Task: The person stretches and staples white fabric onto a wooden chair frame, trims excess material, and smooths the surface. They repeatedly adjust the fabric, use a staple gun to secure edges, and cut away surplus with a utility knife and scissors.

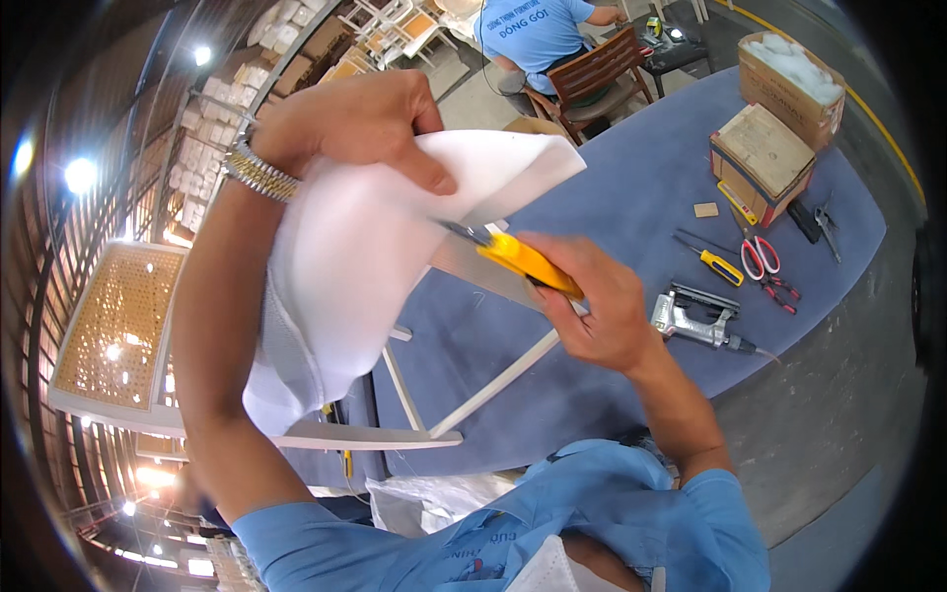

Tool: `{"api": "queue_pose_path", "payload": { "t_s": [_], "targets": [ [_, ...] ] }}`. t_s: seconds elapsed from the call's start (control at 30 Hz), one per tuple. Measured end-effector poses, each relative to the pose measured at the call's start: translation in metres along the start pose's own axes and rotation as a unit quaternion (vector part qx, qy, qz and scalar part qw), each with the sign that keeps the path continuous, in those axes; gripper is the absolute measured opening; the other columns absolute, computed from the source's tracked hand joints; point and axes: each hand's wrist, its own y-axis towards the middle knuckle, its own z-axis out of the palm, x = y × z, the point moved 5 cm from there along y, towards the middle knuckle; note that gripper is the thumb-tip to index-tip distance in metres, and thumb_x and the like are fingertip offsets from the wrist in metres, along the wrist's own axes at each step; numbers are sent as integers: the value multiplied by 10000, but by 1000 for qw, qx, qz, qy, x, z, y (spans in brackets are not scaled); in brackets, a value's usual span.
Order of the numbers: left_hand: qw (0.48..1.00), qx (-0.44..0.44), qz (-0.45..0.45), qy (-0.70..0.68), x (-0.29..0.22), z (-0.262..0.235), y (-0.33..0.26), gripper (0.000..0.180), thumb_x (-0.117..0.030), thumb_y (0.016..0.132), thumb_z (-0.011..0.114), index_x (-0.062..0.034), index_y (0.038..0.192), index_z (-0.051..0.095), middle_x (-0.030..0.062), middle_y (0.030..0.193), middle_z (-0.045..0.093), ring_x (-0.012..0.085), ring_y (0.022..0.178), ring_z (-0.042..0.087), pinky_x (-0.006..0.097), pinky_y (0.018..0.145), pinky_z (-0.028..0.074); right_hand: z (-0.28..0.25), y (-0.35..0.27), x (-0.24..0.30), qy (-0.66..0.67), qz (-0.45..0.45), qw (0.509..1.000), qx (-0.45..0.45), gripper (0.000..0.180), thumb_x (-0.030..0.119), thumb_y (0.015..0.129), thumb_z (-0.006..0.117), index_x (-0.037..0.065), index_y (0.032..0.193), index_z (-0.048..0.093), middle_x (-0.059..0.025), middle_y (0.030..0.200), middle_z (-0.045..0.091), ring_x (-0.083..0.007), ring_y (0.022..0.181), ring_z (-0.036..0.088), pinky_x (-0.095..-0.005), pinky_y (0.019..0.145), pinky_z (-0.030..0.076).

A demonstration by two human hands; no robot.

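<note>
My left hand (365,123) grips the upper edge of a white sheet (350,266), with its thumb pressed on the front and the other fingers curled behind. The sheet looks like soft fabric or foam and drapes over the chair's seat area. My right hand (602,306) is closed around a yellow utility knife (533,264), its blade end up against the sheet, below my left thumb. Motion smears the blade tip, so I cannot tell whether it touches. Under the sheet lies a white wooden chair frame (493,383), tipped over, with a woven cane back (120,321) at the left.
On the blue-covered table (592,414) lie a silver staple gun (695,314), a yellow screwdriver (720,266), red-handled scissors (760,259) and pliers (781,293). Two cardboard boxes (764,158) stand at the far right. Beyond the table sits a person in a blue shirt (533,39), near a brown chair (602,74).
</note>
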Motion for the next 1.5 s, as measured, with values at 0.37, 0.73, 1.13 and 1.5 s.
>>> {"api": "queue_pose_path", "payload": {
  "t_s": [0.37,0.73,1.13,1.5],
  "targets": [
    [996,-78,2,33,-1,5,3,472,-440,817,807,29,863,784,65,628,680,83,544,606,267,502,445,38,23,-11,-114,-38,991,-65,381,21,865,694,24,1231,588,-144,1019,659,-329,833,679,-390,681,547],
    [993,-116,18,33,1,4,5,482,-453,827,776,29,809,770,39,616,652,85,552,577,291,532,433,40,20,-7,-181,-29,981,-63,367,39,850,704,50,1201,602,-111,1010,656,-312,838,678,-384,685,539],
    [954,-218,51,-197,-3,-22,-26,573,-548,935,631,-29,1160,724,64,940,685,143,814,586,293,707,442,-23,-130,-93,-128,348,928,40,289,96,931,648,17,1205,598,-150,966,669,-276,849,706,-355,734,538],
    [876,-381,-162,-248,-52,22,-133,789,-666,875,665,61,1180,665,78,890,708,132,822,670,253,697,505,-126,-88,-197,180,455,872,-18,286,102,1015,588,-12,1274,547,-104,1047,671,-146,825,692,-282,719,574]
  ]
}}
